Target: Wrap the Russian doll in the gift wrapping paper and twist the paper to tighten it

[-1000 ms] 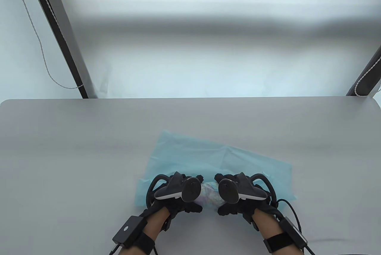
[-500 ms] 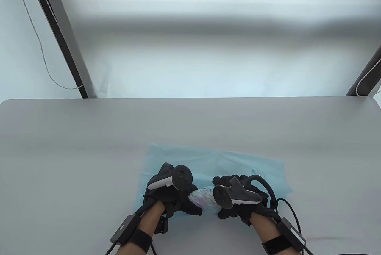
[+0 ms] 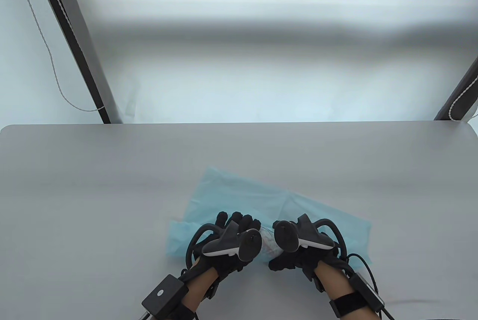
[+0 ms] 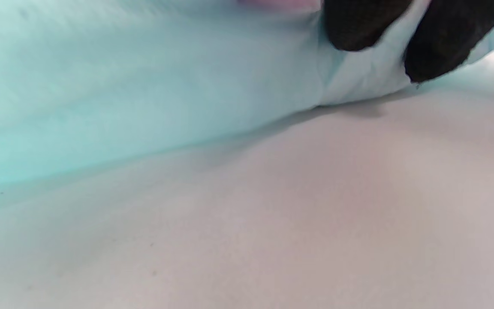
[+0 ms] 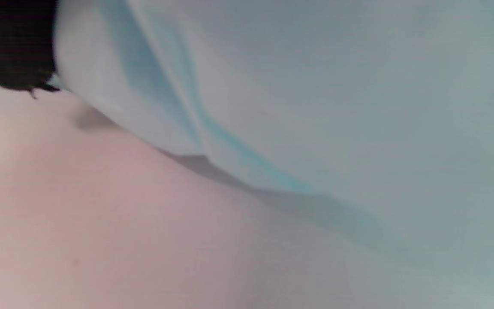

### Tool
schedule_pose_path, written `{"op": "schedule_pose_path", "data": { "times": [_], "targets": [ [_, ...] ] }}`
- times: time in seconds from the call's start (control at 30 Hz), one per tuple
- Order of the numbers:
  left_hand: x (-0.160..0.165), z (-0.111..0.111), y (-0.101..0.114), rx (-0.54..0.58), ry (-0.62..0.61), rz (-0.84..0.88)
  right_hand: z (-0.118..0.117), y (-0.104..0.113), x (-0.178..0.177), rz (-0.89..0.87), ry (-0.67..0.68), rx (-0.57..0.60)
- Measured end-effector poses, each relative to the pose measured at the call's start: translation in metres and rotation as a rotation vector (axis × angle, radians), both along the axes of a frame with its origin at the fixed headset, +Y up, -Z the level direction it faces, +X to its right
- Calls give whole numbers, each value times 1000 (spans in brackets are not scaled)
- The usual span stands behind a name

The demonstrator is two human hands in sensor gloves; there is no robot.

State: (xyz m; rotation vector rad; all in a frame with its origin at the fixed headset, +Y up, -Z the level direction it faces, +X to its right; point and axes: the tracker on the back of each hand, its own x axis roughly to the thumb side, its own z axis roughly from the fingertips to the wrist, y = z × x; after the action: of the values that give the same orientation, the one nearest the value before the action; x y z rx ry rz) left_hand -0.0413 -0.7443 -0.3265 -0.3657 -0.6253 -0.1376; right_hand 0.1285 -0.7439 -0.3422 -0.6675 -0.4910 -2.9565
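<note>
The Russian doll [image 3: 267, 246], pastel and patterned, lies on its side near the table's front edge, and only a small strip of it shows between my two hands. The light blue wrapping paper [image 3: 254, 196] is spread under and behind it. My left hand [image 3: 239, 227] curls over the doll's left end with paper under its fingers. In the left wrist view two fingertips [image 4: 444, 43] press a fold of the paper [image 4: 144, 86]. My right hand [image 3: 285, 258] grips the doll's right end. The right wrist view shows one dark fingertip [image 5: 11, 47] beside the paper [image 5: 315, 86].
The grey table [image 3: 112, 185] stretches to both sides and beyond the paper. A dark post [image 3: 74, 47] with a white cord rises behind the table's far left edge, and another post [image 3: 461, 96] stands at the far right.
The paper's far edge has swung back away from me, with its left corner now pointing far. My left hand has rolled over the doll, fingers now on top. Less of the doll shows.
</note>
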Motion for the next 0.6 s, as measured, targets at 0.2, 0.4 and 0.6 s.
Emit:
{"op": "schedule_pose_path", "data": {
  "times": [0.2, 0.4, 0.6],
  "targets": [
    [10, -7, -15, 180, 45, -36, -2, -1, 3, -59, 12, -2],
    [2, -16, -9, 137, 1, 9, 5, 2, -6, 33, 66, 93],
    [-16, -27, -9, -118, 57, 88, 14, 5, -21, 151, 150, 178]
  ]
}}
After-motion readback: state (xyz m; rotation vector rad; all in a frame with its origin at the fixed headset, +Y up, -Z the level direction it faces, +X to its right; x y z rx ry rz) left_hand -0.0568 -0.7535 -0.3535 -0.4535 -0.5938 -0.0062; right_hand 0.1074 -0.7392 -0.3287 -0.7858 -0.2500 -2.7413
